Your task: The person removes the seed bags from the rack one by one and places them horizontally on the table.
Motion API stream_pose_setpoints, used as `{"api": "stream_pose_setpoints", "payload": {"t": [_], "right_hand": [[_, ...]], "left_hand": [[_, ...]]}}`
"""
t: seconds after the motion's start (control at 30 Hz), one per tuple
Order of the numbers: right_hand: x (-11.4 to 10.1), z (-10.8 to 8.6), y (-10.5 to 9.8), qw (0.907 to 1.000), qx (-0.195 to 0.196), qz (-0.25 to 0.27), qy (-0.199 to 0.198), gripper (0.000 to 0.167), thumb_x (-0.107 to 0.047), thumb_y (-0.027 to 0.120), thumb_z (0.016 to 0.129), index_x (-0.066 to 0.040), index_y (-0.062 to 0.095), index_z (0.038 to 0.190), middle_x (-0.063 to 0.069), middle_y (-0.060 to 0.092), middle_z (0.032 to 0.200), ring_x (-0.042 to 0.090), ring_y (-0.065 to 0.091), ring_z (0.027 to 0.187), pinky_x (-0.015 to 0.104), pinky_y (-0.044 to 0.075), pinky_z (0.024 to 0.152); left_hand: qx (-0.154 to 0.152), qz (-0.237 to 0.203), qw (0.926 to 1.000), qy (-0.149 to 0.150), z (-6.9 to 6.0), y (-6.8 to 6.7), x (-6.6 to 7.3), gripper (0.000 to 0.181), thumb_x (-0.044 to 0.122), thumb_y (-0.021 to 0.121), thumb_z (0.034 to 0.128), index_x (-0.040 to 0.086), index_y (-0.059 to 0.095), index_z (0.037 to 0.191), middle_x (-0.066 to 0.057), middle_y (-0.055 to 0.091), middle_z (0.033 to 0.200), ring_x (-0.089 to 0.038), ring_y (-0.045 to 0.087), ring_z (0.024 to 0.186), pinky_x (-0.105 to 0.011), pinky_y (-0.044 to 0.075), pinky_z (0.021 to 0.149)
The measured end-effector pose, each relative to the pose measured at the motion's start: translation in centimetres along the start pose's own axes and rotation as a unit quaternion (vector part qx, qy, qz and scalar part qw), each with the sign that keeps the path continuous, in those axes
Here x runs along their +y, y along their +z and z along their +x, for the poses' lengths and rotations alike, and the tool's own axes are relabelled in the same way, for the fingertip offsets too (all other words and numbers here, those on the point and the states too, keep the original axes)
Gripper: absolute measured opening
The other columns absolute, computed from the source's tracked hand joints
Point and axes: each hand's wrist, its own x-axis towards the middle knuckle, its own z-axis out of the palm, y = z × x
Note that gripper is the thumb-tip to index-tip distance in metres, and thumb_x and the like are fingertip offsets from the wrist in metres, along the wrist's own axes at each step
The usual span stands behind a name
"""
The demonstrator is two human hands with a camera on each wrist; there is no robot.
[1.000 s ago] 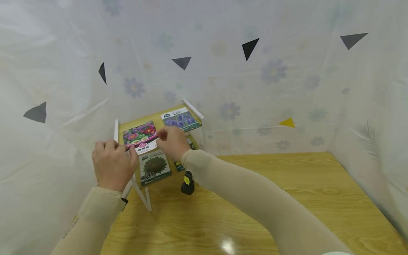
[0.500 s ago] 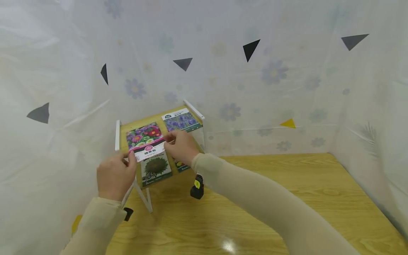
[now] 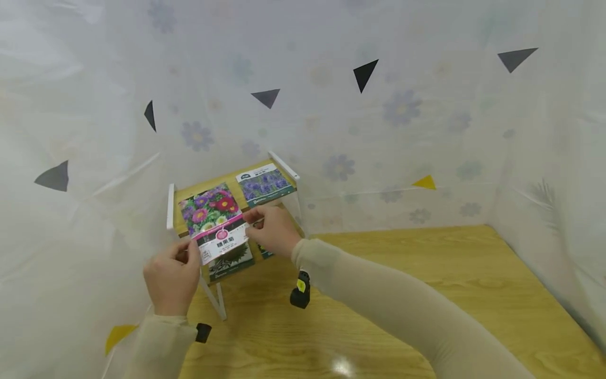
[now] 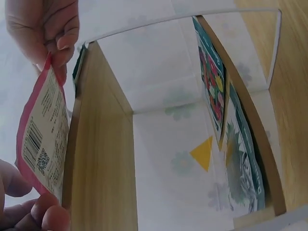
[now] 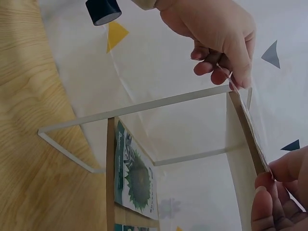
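Both hands hold a seed packet printed with pink, red and purple flowers. The left hand pinches its lower left corner, and the right hand pinches its right edge. The packet's lower part reaches past the front edge of the upper wooden shelf. Its back, with a barcode, shows in the left wrist view. To the right on that shelf lies a seed packet of purple flowers. On the lower shelf sit a packet with a green spiky flower head and one with red and yellow flowers.
The two-tier rack has white metal side frames and stands at the left of the wooden table. A white floral sheet with black and yellow triangles closes off the back and sides. A black wrist camera hangs under the right wrist.
The flower packet has come down and toward me with both hands, now covering much of the packet below. The left hand's fingers, spread at the shelf edge earlier, now pinch the corner.
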Motion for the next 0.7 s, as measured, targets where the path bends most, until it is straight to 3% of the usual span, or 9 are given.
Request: {"api": "stream_pose_setpoints", "payload": {"t": [0.3,0.5,0.6,0.7], "right_hand": [[1.2,-1.0,0.2,0.9993,-0.022,0.031,0.004,0.026,-0.011,0.066,0.090,-0.011,0.065,0.116,-0.002,0.064,0.106,0.008,0.059,0.087,0.022,0.051,0.075],[2.7,-2.6,0.3,0.9954,-0.045,0.084,0.004,0.033,-0.009,0.066,0.091,-0.015,0.060,0.123,0.001,0.060,0.100,0.015,0.057,0.083,0.027,0.050,0.072],[3.9,-3.8,0.4,0.9922,-0.060,0.108,0.009,0.036,-0.008,0.066,0.091,-0.013,0.058,0.126,0.003,0.059,0.096,0.017,0.054,0.081,0.026,0.048,0.069],[5.3,-4.8,0.0,0.9902,-0.079,0.115,0.012,0.036,-0.009,0.065,0.092,-0.012,0.057,0.127,0.004,0.057,0.094,0.017,0.053,0.079,0.026,0.047,0.067]], "left_hand": [[0.059,-0.097,0.9934,-0.016,-2.9,1.2,-1.1,0.026,0.027,0.071,0.0868,0.002,0.077,0.092,-0.007,0.070,0.071,-0.003,0.055,0.054,-0.009,0.040,0.048],[0.098,-0.185,0.9765,-0.053,-5.4,2.2,-1.2,0.018,0.016,0.076,0.0831,0.003,0.077,0.095,-0.010,0.070,0.073,0.001,0.054,0.055,-0.009,0.041,0.049],[0.101,-0.209,0.9713,-0.052,-6.6,2.3,-0.7,0.014,0.006,0.077,0.0804,-0.001,0.076,0.092,-0.012,0.069,0.072,0.000,0.053,0.053,-0.010,0.041,0.049],[0.085,-0.223,0.9701,-0.044,-7.4,2.0,0.7,0.011,-0.002,0.076,0.0790,-0.005,0.073,0.089,-0.014,0.068,0.071,-0.001,0.051,0.052,-0.010,0.041,0.049]]}}
